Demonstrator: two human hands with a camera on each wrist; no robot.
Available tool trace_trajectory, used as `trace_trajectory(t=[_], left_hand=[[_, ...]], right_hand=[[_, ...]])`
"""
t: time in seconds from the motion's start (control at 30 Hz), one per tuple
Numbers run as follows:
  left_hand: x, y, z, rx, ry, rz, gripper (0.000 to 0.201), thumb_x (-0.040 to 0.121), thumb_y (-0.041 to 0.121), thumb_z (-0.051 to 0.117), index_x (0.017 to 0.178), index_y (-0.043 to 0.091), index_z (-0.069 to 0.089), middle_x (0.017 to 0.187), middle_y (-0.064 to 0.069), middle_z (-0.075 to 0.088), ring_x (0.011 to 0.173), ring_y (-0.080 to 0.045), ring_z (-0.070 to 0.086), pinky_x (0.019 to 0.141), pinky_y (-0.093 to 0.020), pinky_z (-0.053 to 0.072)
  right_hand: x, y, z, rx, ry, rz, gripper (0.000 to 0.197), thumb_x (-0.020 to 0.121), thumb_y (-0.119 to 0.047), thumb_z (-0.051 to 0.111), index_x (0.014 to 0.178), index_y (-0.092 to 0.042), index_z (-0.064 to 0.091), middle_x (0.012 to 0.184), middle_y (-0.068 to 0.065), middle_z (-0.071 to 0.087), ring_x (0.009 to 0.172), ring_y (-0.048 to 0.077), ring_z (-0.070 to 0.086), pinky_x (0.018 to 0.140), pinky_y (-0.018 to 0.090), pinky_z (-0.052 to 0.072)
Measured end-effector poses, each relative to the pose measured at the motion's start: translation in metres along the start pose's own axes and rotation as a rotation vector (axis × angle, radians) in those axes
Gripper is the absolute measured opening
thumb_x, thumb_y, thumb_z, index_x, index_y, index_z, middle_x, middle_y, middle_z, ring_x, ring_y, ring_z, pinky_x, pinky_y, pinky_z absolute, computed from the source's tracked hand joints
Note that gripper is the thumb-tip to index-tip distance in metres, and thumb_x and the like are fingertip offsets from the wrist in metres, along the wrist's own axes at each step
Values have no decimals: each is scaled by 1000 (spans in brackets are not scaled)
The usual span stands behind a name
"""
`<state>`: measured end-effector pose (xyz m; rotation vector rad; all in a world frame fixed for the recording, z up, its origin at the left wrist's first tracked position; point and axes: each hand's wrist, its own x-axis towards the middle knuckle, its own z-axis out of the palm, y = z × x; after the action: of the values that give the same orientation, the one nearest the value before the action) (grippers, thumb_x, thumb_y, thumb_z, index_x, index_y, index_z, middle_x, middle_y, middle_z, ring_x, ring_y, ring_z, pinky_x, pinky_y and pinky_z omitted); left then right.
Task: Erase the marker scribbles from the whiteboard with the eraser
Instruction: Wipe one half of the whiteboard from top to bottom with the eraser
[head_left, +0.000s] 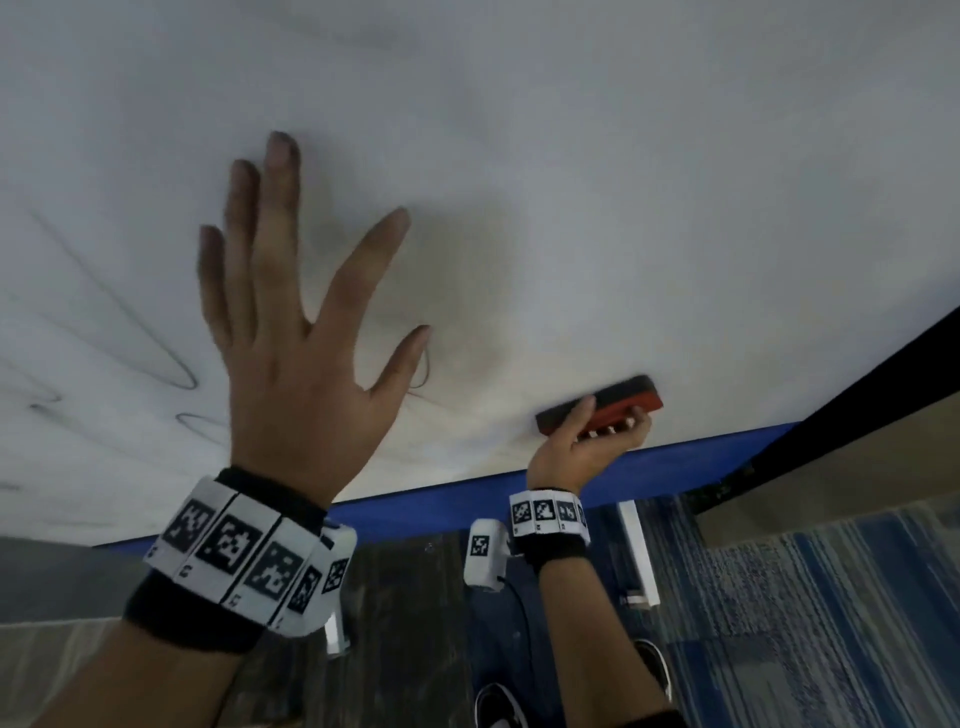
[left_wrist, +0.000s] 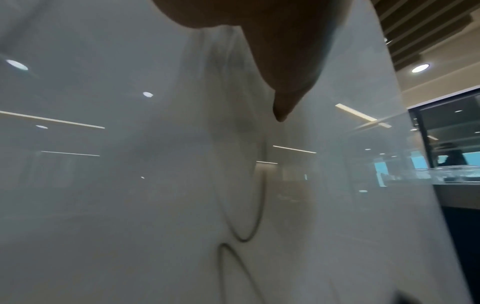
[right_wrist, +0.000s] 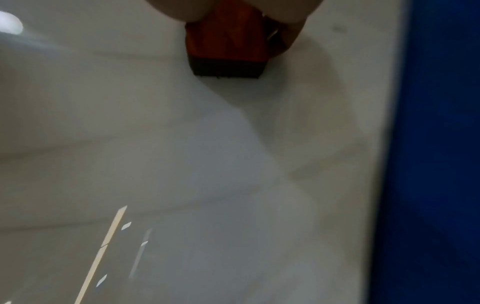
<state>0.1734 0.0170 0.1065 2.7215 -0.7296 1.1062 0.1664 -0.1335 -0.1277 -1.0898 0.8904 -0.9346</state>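
A large whiteboard (head_left: 571, 182) fills the head view, with a blue strip along its lower edge. Dark marker scribbles (head_left: 130, 332) loop across its left part, and one loop shows in the left wrist view as scribbles (left_wrist: 249, 216). My left hand (head_left: 291, 317) lies flat on the board with fingers spread and straight, just right of those loops. My right hand (head_left: 592, 441) grips a red eraser (head_left: 602, 402) with a black felt face, pressed against the board near the lower edge. In the right wrist view the eraser (right_wrist: 226, 47) sits on smeared grey streaks.
The blue strip (head_left: 675, 452) borders the board's bottom; a black frame edge (head_left: 883, 374) runs at the right. Below lie dark flooring and blue striped carpet (head_left: 831, 597). My shoes (head_left: 498, 701) stand under the board, near white stand feet (head_left: 639, 551).
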Motion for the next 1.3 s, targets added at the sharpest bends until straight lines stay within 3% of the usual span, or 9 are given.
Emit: trace_trajectory(t=[0.17,0.43,0.6,0.67,0.83,0.9,1.0,1.17,1.3], left_hand=[[-6,-30,3,171,-106,-33,84,91,61,64,159,27,28,160,-34,17,149,-50,13,122,-63,11],[-7,-26,14,123,-42,-41,80,92,59,65,156,24,31,155,-40,21,145,-57,17,120,-66,14],[-8,-23,17,109,-59,-58,82,92,61,63,156,25,27,156,-40,19,146,-56,15,120,-65,12],[-8,-22,17,109,-59,-66,82,93,62,62,156,24,27,156,-40,19,146,-55,14,120,-65,12],[-9,-19,19,102,-52,-74,80,94,61,61,155,23,26,154,-42,20,145,-58,17,120,-65,13],[-10,-19,18,104,-53,-72,80,94,60,61,155,23,26,154,-42,21,145,-58,17,120,-65,13],[-11,-19,19,90,-44,-76,81,94,60,62,155,23,24,155,-42,21,145,-57,16,121,-64,13],[-12,-18,23,94,-64,-88,83,93,59,64,156,20,27,156,-40,21,146,-56,16,121,-64,12],[-14,-19,24,124,-78,-100,83,92,56,66,157,20,29,156,-38,22,146,-54,18,121,-64,15]], right_hand=[[15,51,-14,2,255,548,53,105,-17,53,148,-2,26,138,22,47,105,29,53,82,27,39],[-23,7,8,-43,-109,-93,47,100,-17,60,138,-24,33,129,-7,45,111,20,54,90,22,52],[2,52,-7,17,225,557,52,104,-13,54,147,-4,27,139,26,48,104,30,54,83,28,45],[-1,41,4,61,286,642,51,104,-14,53,147,-2,27,141,29,47,104,31,53,85,30,42],[-64,-15,33,50,-162,-93,48,98,-24,62,132,-39,32,132,4,45,113,26,53,90,28,53],[-68,-4,33,-17,-210,-214,46,95,-30,64,129,-41,35,129,5,44,114,31,51,93,34,52],[-49,41,18,-46,-78,31,49,100,-19,59,135,-39,32,136,9,43,117,30,53,99,38,51],[-17,91,3,-14,317,704,48,104,-8,52,146,4,31,135,23,47,117,35,55,88,35,42],[-48,45,31,67,247,597,51,105,-11,51,147,-5,25,140,18,47,105,23,51,89,29,45]])
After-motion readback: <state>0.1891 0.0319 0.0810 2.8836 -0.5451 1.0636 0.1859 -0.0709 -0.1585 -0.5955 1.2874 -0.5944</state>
